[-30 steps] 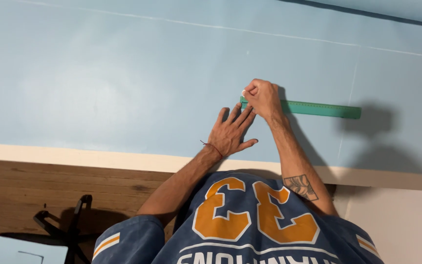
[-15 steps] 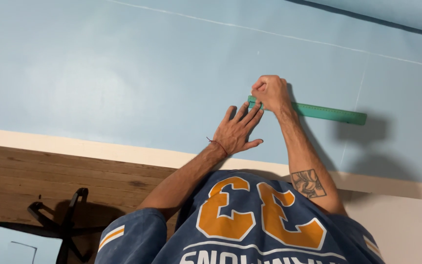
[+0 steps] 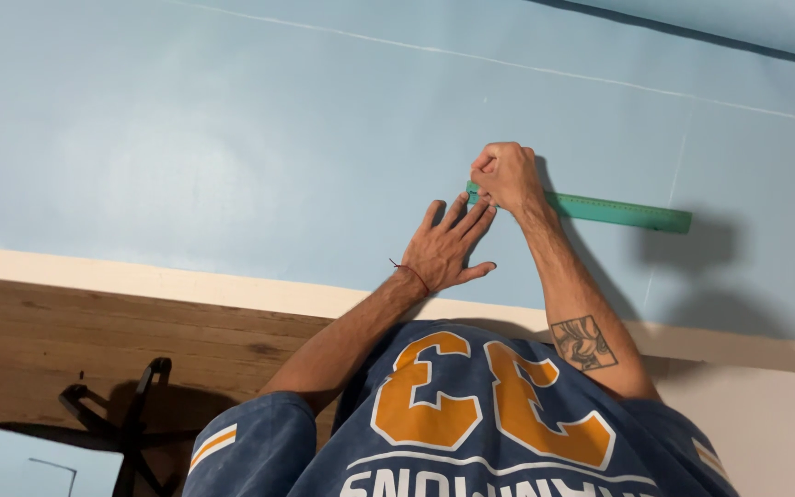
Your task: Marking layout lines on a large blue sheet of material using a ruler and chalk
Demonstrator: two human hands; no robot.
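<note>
A green ruler (image 3: pixel 618 212) lies flat on a large light blue sheet (image 3: pixel 232 138). My right hand (image 3: pixel 506 175) is curled into a fist over the ruler's left end; anything inside the fist is hidden. Just below and left of it, my left hand (image 3: pixel 445 250) rests palm down on the sheet with its fingers spread. Its fingertips reach the ruler's left end. A thin red string circles the left wrist, and a tattoo shows on my right forearm (image 3: pixel 581 342).
Thin white lines (image 3: pixel 526 64) cross the sheet. A cream border (image 3: pixel 140 281) edges its near side, with a brown wooden surface (image 3: pixel 48 340) below. A black stand (image 3: pixel 131 414) and a small light blue piece (image 3: pixel 20 465) sit at bottom left.
Both hands keep their pose at the ruler's left end. The view has shifted slightly, so hands and ruler sit a little further right in the picture.
</note>
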